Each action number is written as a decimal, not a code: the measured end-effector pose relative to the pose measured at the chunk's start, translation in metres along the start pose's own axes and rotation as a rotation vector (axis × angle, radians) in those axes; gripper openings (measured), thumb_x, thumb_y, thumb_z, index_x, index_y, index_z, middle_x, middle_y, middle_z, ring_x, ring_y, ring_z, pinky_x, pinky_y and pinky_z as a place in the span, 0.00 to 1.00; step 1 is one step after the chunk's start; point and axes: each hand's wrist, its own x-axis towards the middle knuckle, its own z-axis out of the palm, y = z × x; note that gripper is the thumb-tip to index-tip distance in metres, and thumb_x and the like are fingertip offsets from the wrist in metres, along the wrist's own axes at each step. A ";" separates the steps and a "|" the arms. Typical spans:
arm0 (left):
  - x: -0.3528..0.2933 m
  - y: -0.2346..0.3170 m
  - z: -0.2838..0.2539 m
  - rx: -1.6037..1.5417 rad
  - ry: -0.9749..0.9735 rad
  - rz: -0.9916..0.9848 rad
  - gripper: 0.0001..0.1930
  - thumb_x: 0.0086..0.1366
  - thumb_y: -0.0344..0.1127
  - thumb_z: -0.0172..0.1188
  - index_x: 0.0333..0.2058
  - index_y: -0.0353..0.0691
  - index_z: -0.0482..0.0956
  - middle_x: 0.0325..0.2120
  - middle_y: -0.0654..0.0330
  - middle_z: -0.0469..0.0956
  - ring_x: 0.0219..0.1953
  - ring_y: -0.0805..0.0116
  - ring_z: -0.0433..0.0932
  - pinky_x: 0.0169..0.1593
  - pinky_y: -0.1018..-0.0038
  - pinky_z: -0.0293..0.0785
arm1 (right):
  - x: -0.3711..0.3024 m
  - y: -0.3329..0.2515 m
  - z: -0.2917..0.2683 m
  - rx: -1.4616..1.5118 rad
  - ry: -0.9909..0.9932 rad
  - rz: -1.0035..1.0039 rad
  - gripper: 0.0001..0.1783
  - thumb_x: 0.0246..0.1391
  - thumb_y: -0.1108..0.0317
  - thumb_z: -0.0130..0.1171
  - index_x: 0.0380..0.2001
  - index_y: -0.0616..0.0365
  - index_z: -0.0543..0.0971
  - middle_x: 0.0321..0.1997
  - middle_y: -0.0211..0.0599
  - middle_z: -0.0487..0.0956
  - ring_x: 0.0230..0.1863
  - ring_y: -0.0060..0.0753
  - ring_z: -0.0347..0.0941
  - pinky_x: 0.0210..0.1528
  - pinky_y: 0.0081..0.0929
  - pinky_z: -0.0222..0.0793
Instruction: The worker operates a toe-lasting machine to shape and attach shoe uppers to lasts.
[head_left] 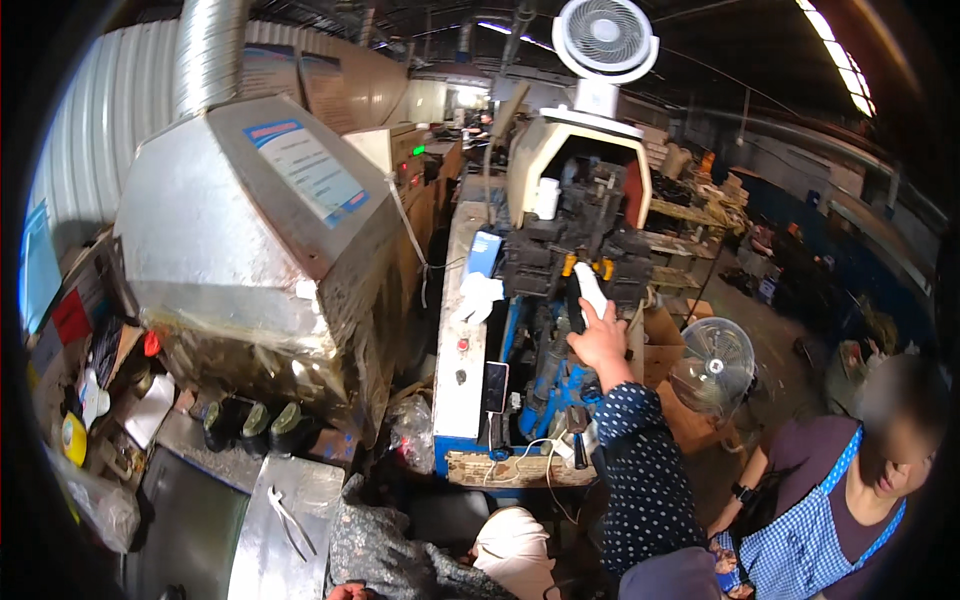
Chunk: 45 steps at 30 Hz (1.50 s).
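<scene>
A dark, dotted sleeve runs up from the lower edge to my right hand (602, 345). Its thumb and fingers close around the lower end of a long, white, sole-shaped piece (592, 290), which has a dark edge along its left side. The piece's upper end rests by yellow parts in the front of a black and blue machine (575, 240). At the lower edge, beside a grey speckled sleeve (385, 545), only a sliver of my left hand (347, 592) shows; its fingers are cut off. Pliers (288, 520) lie on the metal bench near it.
Left of the machine, a ledge holds a phone (495, 388), a white cloth (478, 297) and a blue box (484, 253). Several dark shoes (255, 428) stand below a metal hood (230, 210). A floor fan (714, 365) and a co-worker in a checked apron (800, 535) are at right.
</scene>
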 end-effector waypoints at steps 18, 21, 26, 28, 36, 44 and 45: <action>0.009 0.011 0.006 0.535 -0.036 0.206 0.12 0.67 0.38 0.55 0.42 0.39 0.79 0.35 0.49 0.80 0.39 0.54 0.77 0.46 0.63 0.73 | 0.018 -0.021 -0.014 -0.048 0.003 0.047 0.41 0.48 0.51 0.63 0.67 0.28 0.62 0.74 0.48 0.50 0.63 0.62 0.60 0.63 0.43 0.63; 0.006 0.016 0.009 0.606 -0.084 0.215 0.14 0.67 0.40 0.54 0.44 0.38 0.79 0.37 0.45 0.80 0.42 0.48 0.77 0.49 0.61 0.72 | 0.016 -0.015 -0.012 -0.051 0.051 0.015 0.40 0.49 0.51 0.62 0.67 0.29 0.62 0.74 0.49 0.50 0.64 0.63 0.59 0.63 0.44 0.63; -0.004 0.043 0.016 0.691 -0.032 0.163 0.15 0.66 0.41 0.55 0.45 0.37 0.79 0.38 0.43 0.79 0.41 0.46 0.77 0.48 0.61 0.73 | 0.009 -0.023 -0.018 -0.056 0.032 0.033 0.40 0.50 0.52 0.62 0.67 0.31 0.61 0.74 0.49 0.50 0.65 0.62 0.58 0.64 0.45 0.62; 0.009 0.011 -0.002 0.612 -0.026 0.158 0.13 0.65 0.38 0.57 0.45 0.37 0.79 0.39 0.46 0.81 0.42 0.51 0.78 0.49 0.62 0.73 | 0.005 -0.030 -0.012 -0.032 0.021 0.038 0.40 0.50 0.52 0.62 0.67 0.31 0.62 0.74 0.49 0.50 0.65 0.62 0.58 0.64 0.46 0.61; -0.010 0.066 0.025 0.817 -0.015 0.068 0.16 0.69 0.44 0.53 0.44 0.36 0.78 0.40 0.42 0.79 0.44 0.44 0.76 0.49 0.60 0.72 | 0.013 -0.016 -0.006 -0.030 0.154 -0.050 0.38 0.47 0.53 0.62 0.64 0.33 0.67 0.72 0.52 0.53 0.61 0.64 0.62 0.61 0.44 0.64; -0.004 0.048 0.031 0.780 0.010 0.101 0.13 0.66 0.41 0.55 0.45 0.41 0.79 0.40 0.42 0.79 0.44 0.41 0.76 0.49 0.57 0.72 | 0.027 -0.002 -0.022 -0.023 0.077 -0.014 0.40 0.46 0.50 0.62 0.65 0.33 0.66 0.72 0.50 0.57 0.62 0.63 0.63 0.64 0.43 0.63; -0.006 0.053 0.030 0.783 0.020 0.073 0.14 0.66 0.41 0.56 0.45 0.40 0.78 0.41 0.42 0.79 0.45 0.42 0.76 0.49 0.57 0.72 | 0.031 -0.006 -0.028 -0.017 0.083 -0.013 0.40 0.46 0.50 0.62 0.65 0.33 0.66 0.72 0.50 0.57 0.62 0.63 0.63 0.64 0.43 0.63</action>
